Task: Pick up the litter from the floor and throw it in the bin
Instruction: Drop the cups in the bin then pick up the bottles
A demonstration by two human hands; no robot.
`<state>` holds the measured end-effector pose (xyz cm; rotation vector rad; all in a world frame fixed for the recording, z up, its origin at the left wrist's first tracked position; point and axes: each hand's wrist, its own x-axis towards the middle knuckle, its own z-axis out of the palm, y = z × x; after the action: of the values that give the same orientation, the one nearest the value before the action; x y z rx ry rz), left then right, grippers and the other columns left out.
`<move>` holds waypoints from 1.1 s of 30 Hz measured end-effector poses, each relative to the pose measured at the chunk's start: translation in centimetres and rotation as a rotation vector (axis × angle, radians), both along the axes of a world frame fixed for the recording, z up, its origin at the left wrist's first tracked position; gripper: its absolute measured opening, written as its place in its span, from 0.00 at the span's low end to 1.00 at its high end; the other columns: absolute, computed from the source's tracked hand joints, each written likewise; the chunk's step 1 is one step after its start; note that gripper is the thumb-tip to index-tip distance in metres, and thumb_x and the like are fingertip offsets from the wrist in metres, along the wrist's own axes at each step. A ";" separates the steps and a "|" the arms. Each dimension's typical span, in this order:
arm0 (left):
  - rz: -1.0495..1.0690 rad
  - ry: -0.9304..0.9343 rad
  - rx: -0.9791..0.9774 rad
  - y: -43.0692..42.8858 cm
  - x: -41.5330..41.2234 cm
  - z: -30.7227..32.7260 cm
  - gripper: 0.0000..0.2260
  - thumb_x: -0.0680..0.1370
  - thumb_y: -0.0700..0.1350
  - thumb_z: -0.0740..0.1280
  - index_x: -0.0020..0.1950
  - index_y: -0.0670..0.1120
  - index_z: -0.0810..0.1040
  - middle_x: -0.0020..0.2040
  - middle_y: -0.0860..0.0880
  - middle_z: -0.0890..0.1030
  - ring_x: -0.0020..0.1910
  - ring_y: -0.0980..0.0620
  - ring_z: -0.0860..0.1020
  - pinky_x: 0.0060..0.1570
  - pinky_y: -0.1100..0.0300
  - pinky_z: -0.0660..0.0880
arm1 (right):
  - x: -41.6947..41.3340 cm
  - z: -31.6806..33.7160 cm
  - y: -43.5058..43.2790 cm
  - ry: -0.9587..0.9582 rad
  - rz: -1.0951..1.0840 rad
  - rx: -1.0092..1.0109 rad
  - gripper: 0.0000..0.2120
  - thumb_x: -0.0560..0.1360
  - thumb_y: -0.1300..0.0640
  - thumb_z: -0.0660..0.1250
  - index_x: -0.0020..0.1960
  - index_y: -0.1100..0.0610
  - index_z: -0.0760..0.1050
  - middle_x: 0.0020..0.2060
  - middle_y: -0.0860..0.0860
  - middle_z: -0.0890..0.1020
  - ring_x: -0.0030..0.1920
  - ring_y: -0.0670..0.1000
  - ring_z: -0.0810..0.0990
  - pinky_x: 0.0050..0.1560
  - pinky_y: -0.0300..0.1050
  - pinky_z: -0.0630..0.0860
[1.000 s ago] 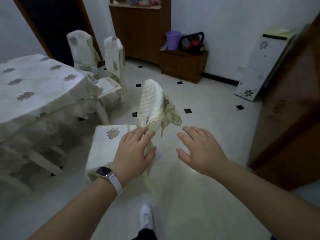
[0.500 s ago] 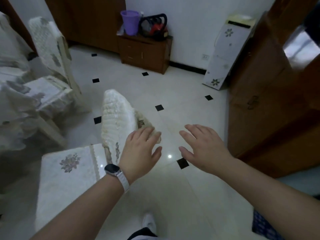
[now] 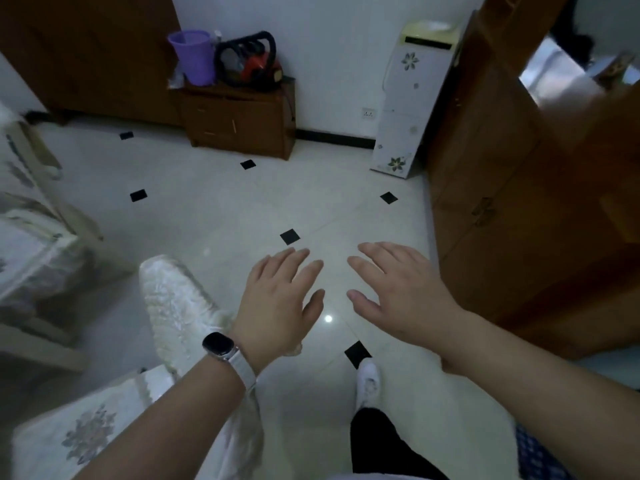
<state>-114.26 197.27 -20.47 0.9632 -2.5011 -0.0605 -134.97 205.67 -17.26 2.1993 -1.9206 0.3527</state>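
Purple bin [image 3: 192, 57]: upright, long axis vertical, mouth facing up, standing at the left end of the low wooden cabinet [image 3: 239, 123] top against the far wall; a red-and-black appliance [image 3: 251, 62] sits just beside it on the right. Pale tiled floor [image 3: 207, 209] with black diamond insets lies between the cabinet and the person. Left hand [image 3: 280, 299], smartwatch [image 3: 217, 344] on the wrist, and right hand [image 3: 398, 292] are held palm-down above the floor, fingers straight and spread, gripping nothing. Quilted chair back [image 3: 173, 306] stands left of the left wrist.

Left hand [image 3: 277, 306], right hand [image 3: 403, 296] spread, palms down, above tiled floor [image 3: 221, 216]; holding nothing.
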 end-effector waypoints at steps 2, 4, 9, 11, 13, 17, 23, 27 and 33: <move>0.026 -0.032 0.003 -2.4 -1.3 -0.3 0.19 0.77 0.53 0.63 0.64 0.46 0.78 0.65 0.44 0.79 0.65 0.41 0.75 0.64 0.43 0.70 | -1.7 -0.7 -2.9 -0.018 0.025 -0.023 0.24 0.77 0.43 0.59 0.62 0.58 0.78 0.61 0.58 0.79 0.59 0.60 0.77 0.58 0.54 0.73; 0.077 -0.087 -0.010 -4.9 -2.7 -0.2 0.19 0.77 0.54 0.62 0.64 0.47 0.78 0.65 0.45 0.79 0.65 0.42 0.75 0.65 0.44 0.69 | -3.6 -1.3 -6.1 -0.034 0.049 -0.035 0.24 0.76 0.43 0.59 0.61 0.58 0.78 0.60 0.58 0.80 0.59 0.59 0.78 0.58 0.54 0.73; 0.151 -0.125 -0.075 -10.9 -7.8 1.7 0.18 0.77 0.52 0.64 0.64 0.46 0.78 0.63 0.44 0.79 0.64 0.41 0.76 0.64 0.44 0.70 | -9.3 -0.8 -14.0 -0.112 0.126 -0.084 0.23 0.76 0.43 0.59 0.60 0.58 0.79 0.59 0.57 0.80 0.57 0.59 0.78 0.57 0.54 0.74; 0.151 -0.126 -0.135 -13.4 -10.2 2.8 0.18 0.76 0.51 0.66 0.63 0.45 0.78 0.63 0.44 0.79 0.63 0.41 0.76 0.62 0.43 0.72 | -11.7 0.0 -16.9 -0.127 0.165 -0.116 0.23 0.75 0.43 0.60 0.60 0.58 0.79 0.59 0.57 0.80 0.57 0.59 0.78 0.58 0.53 0.74; 0.168 -0.140 -0.147 -15.7 -12.6 3.7 0.18 0.76 0.51 0.67 0.63 0.45 0.79 0.63 0.44 0.79 0.63 0.40 0.76 0.61 0.43 0.72 | -13.8 0.8 -19.8 -0.118 0.188 -0.119 0.24 0.76 0.43 0.58 0.61 0.58 0.79 0.59 0.57 0.80 0.58 0.59 0.78 0.59 0.54 0.73; 0.207 -0.131 -0.109 -18.4 -15.7 4.0 0.19 0.76 0.52 0.65 0.63 0.45 0.79 0.63 0.44 0.79 0.63 0.41 0.76 0.61 0.44 0.72 | -16.4 0.8 -23.1 -0.172 0.175 -0.109 0.24 0.76 0.42 0.58 0.62 0.57 0.78 0.61 0.57 0.79 0.60 0.59 0.77 0.60 0.54 0.71; 0.186 -0.177 -0.075 -25.3 -19.1 3.0 0.18 0.76 0.52 0.66 0.63 0.46 0.77 0.64 0.44 0.78 0.63 0.40 0.76 0.61 0.42 0.72 | -19.9 -0.2 -29.2 -0.177 0.156 -0.080 0.24 0.76 0.42 0.58 0.61 0.57 0.78 0.61 0.57 0.79 0.59 0.59 0.77 0.60 0.54 0.72; 0.162 -0.175 -0.080 -30.6 -20.1 2.0 0.19 0.76 0.53 0.65 0.64 0.46 0.77 0.65 0.44 0.78 0.64 0.41 0.75 0.62 0.42 0.71 | -21.2 -0.7 -34.5 -0.146 0.155 -0.064 0.23 0.75 0.43 0.58 0.60 0.57 0.78 0.60 0.57 0.80 0.58 0.59 0.77 0.58 0.54 0.73; 0.151 -0.124 -0.101 -42.0 -21.6 0.4 0.19 0.77 0.54 0.62 0.64 0.46 0.78 0.64 0.45 0.79 0.64 0.41 0.76 0.63 0.43 0.70 | -23.6 -0.6 -45.4 -0.041 0.118 -0.040 0.23 0.76 0.43 0.59 0.61 0.57 0.78 0.60 0.57 0.79 0.58 0.58 0.77 0.59 0.53 0.72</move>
<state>-135.82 155.24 -20.04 1.1405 -2.5061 0.1760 -158.55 160.22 -17.82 2.3020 -1.7915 0.4544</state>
